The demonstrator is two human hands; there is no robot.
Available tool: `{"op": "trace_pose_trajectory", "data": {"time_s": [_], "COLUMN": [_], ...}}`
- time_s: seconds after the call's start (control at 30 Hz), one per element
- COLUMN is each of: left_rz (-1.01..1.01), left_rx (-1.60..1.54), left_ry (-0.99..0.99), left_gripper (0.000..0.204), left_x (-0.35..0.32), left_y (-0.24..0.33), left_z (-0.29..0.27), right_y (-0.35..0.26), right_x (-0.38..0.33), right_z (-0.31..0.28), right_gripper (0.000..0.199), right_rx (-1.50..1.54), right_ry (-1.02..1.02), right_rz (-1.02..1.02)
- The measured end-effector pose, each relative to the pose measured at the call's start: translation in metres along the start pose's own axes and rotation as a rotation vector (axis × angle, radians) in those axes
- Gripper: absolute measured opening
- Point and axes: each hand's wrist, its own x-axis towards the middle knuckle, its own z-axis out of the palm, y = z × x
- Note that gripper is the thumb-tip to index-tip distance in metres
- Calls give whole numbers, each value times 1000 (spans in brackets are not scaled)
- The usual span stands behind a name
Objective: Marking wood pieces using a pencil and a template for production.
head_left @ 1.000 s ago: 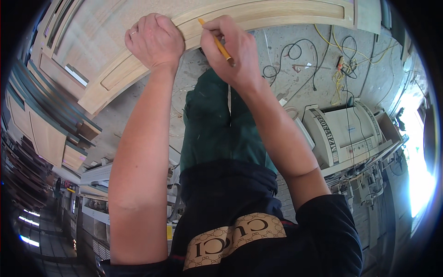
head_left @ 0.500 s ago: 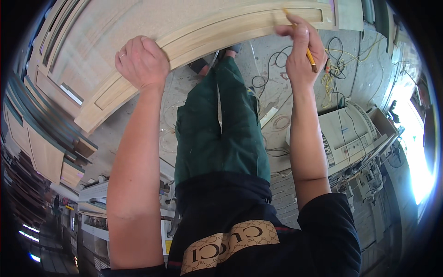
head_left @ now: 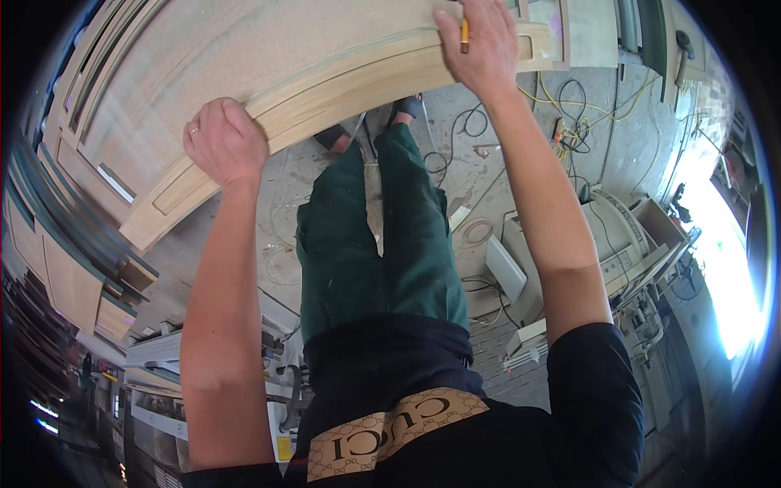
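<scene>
A large pale wooden panel (head_left: 350,91), with a curved-looking edge and a grooved outline along it, spans the top of the view. My left hand (head_left: 225,141) is closed over its near edge on the left, fingers curled and a ring showing. My right hand (head_left: 486,50) rests on the panel's near border towards the right, back of the hand up. A yellow pencil (head_left: 464,37) is held in it, the dark blunt end sticking out near the thumb. The pencil's other end and most of the right fingertips are hidden or cut off by the frame.
Stacked panels with green-grey edges (head_left: 77,236) stand at the left. Yellow and black cables (head_left: 573,122) lie on the concrete floor to the right. Beyond my right forearm is a pale machine (head_left: 614,232). A hose coil (head_left: 476,232) lies beside my legs.
My right hand has moved left and away from me, from above the panel's right end down onto its border, pencil still in it. My left hand appears slightly lower and further left.
</scene>
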Motion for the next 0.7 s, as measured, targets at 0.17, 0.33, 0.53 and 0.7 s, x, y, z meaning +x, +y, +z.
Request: {"op": "trace_pose_trajectory", "data": {"time_s": [0.17, 0.33, 0.53, 0.7], "left_rz": [0, -32, -47, -67], "left_rx": [-32, -46, -52, -109], "left_ry": [-13, -72, -21, 7], "left_gripper": [32, 31, 33, 33], "left_x": [1, 1, 0, -1], "left_y": [2, 5, 4, 33], "left_z": [-3, -7, -7, -5], "right_y": [0, 5, 17, 20], "right_x": [4, 5, -4, -3], "right_z": [0, 0, 14, 10], "right_gripper": [35, 30, 29, 29], "right_rx": [-31, -3, -71, -83], "right_ry": [-112, -135, -79, -107], "right_rz": [27, 57, 9, 15]}}
